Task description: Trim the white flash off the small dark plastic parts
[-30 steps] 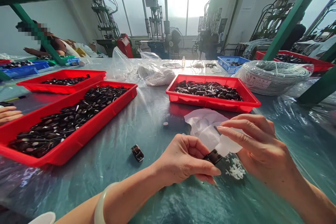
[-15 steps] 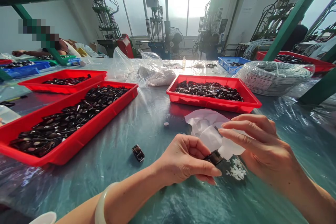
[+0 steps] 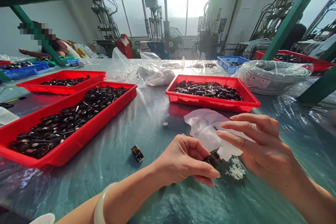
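My left hand (image 3: 187, 161) pinches a small glossy black plastic part (image 3: 214, 160) between thumb and fingers, low in the middle of the view. To its right, my right hand (image 3: 258, 140) hovers with its fingers stretched out and slightly apart; its thumb is hidden. A thin white sheet (image 3: 201, 124) lies behind both hands, partly covered by the right fingers. A tiny dark spot shows on it by the right fingertips, too small to name. Beneath the right hand sits a small heap of white bits (image 3: 236, 169). Another black part (image 3: 137, 153) lies alone to the left.
Red trays (image 3: 105, 123) (image 3: 214, 104) of black parts stand left and beyond my hands. A wrapped cable coil (image 3: 273, 77) sits at right, near a green post (image 3: 286, 17). Plastic bags (image 3: 156, 71) lie farther back. A person's arm (image 3: 34, 53) shows far left.
The whole view has shifted very slightly to the left. Both hands keep nearly the same pose, and the black part stays in my left hand.
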Tool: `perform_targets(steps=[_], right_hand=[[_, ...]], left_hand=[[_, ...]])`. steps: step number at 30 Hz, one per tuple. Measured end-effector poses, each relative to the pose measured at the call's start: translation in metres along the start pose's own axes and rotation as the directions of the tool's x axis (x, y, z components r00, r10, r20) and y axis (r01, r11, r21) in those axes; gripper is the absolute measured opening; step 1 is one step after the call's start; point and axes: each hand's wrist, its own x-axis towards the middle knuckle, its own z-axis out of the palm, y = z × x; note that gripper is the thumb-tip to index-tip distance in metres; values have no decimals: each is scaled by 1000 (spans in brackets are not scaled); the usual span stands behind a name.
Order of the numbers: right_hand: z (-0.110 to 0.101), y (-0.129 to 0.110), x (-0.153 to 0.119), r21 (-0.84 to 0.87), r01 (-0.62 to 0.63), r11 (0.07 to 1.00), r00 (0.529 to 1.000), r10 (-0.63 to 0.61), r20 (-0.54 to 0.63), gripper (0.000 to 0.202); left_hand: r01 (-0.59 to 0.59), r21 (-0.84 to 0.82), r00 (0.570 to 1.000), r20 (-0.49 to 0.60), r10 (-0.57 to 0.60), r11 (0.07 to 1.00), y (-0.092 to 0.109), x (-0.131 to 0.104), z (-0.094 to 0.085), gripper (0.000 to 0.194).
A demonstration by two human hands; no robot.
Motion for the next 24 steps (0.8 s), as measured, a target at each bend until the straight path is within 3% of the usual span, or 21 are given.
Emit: perform_targets(steps=[8,15,18,20,21,22,24], right_hand=[[0,-1,-2,-86,25,996,999,-22,38,30],[4,1,0,2,-112,994,994,112,19,42],[6,7,-1,94,-233,968,973,231,29,41],[6,12,-2,148,-414,898,909,417,13,32],[6,15,-2,183,-531,828,843,538,13,29],[7,18,-2,235,-653,720,744,667,27,28],[9,28,-5,353,-825,441,498,863,87,31]], left_hand=[[30,12,1000,-1,-30,999,1,1,1,34],[15,28,1000,7,-15,999,1,1,0,30],[-13,31,1000,21,12,999,3,-1,0,25],[-34,30,999,32,33,999,5,-2,0,23],[-43,30,998,36,42,999,5,-2,0,23],[-47,28,998,38,46,998,5,-2,0,23],[-48,20,998,34,48,999,5,-2,-1,24]])
